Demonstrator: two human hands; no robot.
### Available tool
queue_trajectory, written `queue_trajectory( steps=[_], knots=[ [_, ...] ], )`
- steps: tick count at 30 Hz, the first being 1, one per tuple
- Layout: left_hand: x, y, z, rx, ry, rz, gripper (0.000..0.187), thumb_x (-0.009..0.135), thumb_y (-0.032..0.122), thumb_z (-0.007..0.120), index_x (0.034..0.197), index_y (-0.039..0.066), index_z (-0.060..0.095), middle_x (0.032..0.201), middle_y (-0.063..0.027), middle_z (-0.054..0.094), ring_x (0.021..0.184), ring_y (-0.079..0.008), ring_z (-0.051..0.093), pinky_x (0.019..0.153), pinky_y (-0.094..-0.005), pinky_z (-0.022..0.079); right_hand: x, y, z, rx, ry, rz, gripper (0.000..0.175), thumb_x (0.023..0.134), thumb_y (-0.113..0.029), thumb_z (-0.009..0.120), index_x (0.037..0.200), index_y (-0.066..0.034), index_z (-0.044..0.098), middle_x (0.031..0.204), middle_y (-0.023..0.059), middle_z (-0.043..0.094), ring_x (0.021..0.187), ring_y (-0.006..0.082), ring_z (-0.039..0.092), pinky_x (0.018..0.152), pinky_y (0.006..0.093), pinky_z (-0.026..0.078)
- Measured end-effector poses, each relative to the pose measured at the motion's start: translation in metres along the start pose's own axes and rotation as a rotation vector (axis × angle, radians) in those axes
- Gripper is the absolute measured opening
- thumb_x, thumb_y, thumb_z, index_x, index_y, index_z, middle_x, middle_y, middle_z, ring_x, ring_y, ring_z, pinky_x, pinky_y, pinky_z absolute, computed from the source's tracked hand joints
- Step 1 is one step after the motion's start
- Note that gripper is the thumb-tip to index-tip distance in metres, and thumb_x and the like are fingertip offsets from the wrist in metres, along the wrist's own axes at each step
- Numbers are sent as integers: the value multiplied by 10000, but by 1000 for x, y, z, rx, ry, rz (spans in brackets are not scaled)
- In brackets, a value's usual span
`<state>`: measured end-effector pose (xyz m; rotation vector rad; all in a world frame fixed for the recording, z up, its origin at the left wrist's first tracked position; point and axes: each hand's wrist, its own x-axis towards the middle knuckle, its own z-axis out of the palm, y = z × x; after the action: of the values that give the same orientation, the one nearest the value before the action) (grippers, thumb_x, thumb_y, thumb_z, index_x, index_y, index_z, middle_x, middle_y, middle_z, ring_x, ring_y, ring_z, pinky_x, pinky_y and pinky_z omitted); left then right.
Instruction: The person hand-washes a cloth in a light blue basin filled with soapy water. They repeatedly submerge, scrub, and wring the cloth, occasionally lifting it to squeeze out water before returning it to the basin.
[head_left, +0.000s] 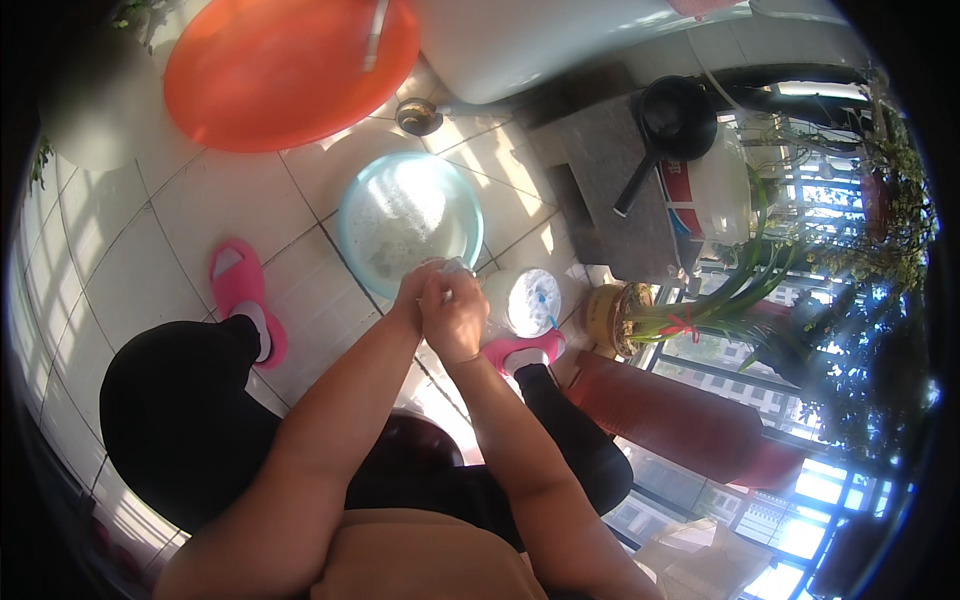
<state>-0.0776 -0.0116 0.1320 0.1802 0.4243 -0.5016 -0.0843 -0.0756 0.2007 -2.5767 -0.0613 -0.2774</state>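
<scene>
My left hand (418, 288) and my right hand (458, 306) are pressed together just above the near rim of a light blue plastic basin (345, 259). Between them is a small, wet-looking white cloth or similar soft thing (455, 265), mostly hidden by my fingers. Cloudy water with foam (409, 214) fills part of the basin, and sunlight falls across it. Close to the right of my hands stands a round white container (534, 302) with blue marks on its bright top.
A large orange basin (277, 82) stands beyond, near a floor drain (418, 116). At the right are a black long-handled pan (675, 120), a grey slab (607, 172), a potted plant (619, 319) and a reddish-brown planter (667, 416). Pink slippers (238, 281) are on my feet.
</scene>
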Motion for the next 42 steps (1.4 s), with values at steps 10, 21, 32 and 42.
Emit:
queue_trajectory(
  steps=[10, 21, 32, 42],
  knots=[
    [-3, -7, 20, -203, -343, -196, 219, 899, 159, 491, 1085, 48, 523, 1046, -58, 554, 957, -177, 544, 803, -329, 458, 22, 22, -2, 66, 113, 433, 253, 799, -258, 649, 868, -24, 583, 786, 213, 597, 730, 330, 599, 668, 375, 478],
    [-2, 6, 21, 89, 43, -133, 352, 955, 293, 464, 1140, 12, 566, 961, -79, 612, 810, -160, 599, 714, -295, 498, -5, 16, -2, 277, 69, 511, 207, 797, -166, 598, 720, -5, 492, 674, 165, 563, 620, 220, 570, 587, 345, 449],
    [3, 25, 16, -227, -185, -450, 796, 834, 723, 281, 1342, 112, 337, 1291, -141, 445, 1191, -384, 434, 937, -712, 252, -6, 30, -38, 1295, -62, 573, 577, 896, -230, 578, 1381, -56, 318, 1162, 138, 501, 1043, 310, 533, 901, 437, 439],
    [3, -12, 24, 256, 324, -350, 211, 926, 179, 358, 989, 61, 522, 876, -63, 565, 775, -187, 575, 655, -326, 499, -3, 12, -23, 127, 166, 197, 188, 726, -117, 702, 727, -3, 552, 881, 174, 558, 690, 325, 545, 646, 397, 450]
  ],
)
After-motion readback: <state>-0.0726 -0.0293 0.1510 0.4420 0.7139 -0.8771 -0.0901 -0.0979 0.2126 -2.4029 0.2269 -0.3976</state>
